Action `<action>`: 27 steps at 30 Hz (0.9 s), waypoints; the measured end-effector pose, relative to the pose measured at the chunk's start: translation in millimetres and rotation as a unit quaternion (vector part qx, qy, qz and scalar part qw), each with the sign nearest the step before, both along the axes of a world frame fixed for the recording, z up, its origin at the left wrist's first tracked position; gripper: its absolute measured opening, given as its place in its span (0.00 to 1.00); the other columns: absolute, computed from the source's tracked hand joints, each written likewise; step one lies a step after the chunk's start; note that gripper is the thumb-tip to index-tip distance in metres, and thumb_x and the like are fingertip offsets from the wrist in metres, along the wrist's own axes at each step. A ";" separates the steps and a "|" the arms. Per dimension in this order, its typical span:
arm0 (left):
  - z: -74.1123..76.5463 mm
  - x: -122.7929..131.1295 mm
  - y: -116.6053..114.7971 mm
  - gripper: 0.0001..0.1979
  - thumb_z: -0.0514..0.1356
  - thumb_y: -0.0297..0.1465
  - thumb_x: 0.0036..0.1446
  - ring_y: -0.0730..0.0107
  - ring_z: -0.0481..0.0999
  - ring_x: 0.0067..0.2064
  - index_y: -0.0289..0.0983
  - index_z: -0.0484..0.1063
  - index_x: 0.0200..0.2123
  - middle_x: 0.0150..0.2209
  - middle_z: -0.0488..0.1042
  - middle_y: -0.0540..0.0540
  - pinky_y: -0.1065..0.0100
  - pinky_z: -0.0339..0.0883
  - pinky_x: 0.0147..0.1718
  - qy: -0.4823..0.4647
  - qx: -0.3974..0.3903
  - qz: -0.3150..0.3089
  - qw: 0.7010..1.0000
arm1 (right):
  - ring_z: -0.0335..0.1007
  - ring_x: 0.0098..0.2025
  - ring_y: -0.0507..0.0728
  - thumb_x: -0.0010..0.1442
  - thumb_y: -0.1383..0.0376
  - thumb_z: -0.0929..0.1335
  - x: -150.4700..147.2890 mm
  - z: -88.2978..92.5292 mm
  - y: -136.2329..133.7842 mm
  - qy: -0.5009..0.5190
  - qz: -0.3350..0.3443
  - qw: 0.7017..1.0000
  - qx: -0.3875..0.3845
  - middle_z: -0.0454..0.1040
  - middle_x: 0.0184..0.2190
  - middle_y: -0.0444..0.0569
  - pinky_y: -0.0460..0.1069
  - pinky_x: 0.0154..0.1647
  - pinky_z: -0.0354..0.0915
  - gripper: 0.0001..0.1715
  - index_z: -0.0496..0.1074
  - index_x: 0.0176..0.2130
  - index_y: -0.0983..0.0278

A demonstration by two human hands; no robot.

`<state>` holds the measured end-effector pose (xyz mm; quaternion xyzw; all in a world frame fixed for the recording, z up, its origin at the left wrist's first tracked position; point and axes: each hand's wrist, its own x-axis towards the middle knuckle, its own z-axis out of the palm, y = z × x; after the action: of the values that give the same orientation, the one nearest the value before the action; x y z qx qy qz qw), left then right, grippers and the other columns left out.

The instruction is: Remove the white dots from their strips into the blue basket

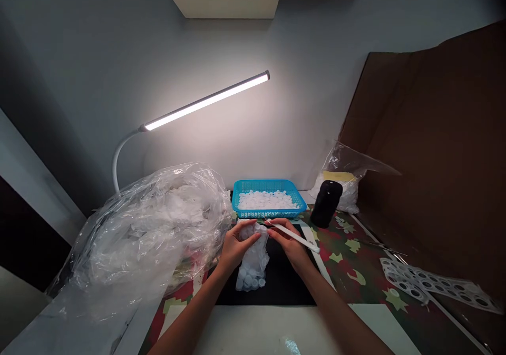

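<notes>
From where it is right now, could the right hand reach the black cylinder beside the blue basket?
Probably yes. The right hand is close to the black cylinder, and only the patterned mat lies between them. It holds a white strip, though, which it would likely have to put down first.

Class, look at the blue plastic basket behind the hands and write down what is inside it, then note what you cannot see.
Inside the blue plastic basket lies a heap of small white round pieces. Only the top layer shows; the lower pieces and the basket's floor are covered by the heap.
</notes>
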<state>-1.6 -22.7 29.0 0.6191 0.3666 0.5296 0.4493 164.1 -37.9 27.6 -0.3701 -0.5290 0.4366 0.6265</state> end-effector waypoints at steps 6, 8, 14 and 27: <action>1.7 0.0 -1.5 0.19 0.64 0.33 0.48 0.59 0.72 0.50 0.38 0.73 0.46 0.47 0.75 0.44 0.63 0.66 0.48 0.013 0.017 0.005 1.000 | 0.72 0.38 0.59 0.57 0.53 0.66 1.5 4.4 -3.0 -0.044 -0.059 0.997 0.019 0.77 0.36 0.48 0.52 0.41 0.67 0.14 0.73 0.37 0.60; 2.0 -0.7 -1.4 0.19 0.64 0.32 0.49 0.59 0.71 0.51 0.38 0.73 0.47 0.48 0.74 0.44 0.62 0.65 0.50 0.021 0.023 0.010 0.999 | 0.72 0.34 0.58 0.58 0.53 0.65 0.4 5.5 -6.9 -0.061 -0.058 0.996 0.022 0.77 0.31 0.49 0.52 0.38 0.67 0.16 0.75 0.35 0.61; 2.9 -0.3 -4.2 0.19 0.63 0.32 0.51 0.59 0.71 0.52 0.39 0.73 0.48 0.49 0.74 0.44 0.60 0.63 0.52 0.047 0.050 0.021 0.997 | 0.73 0.29 0.59 0.58 0.53 0.66 -6.7 7.0 -17.0 -0.092 -0.022 0.995 0.027 0.77 0.26 0.48 0.51 0.31 0.67 0.17 0.77 0.32 0.61; 1.7 -0.9 -3.6 0.19 0.63 0.32 0.51 0.60 0.70 0.52 0.39 0.72 0.48 0.49 0.74 0.45 0.61 0.63 0.52 0.073 0.084 0.037 0.993 | 0.72 0.27 0.56 0.57 0.54 0.67 -6.1 2.4 -13.9 -0.074 -0.006 0.997 0.028 0.77 0.26 0.49 0.51 0.29 0.69 0.16 0.78 0.34 0.62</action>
<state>-2.5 -26.2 30.7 0.6776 0.3754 0.5280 0.3482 158.0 -51.7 30.1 -0.3866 -0.5837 0.3892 0.5986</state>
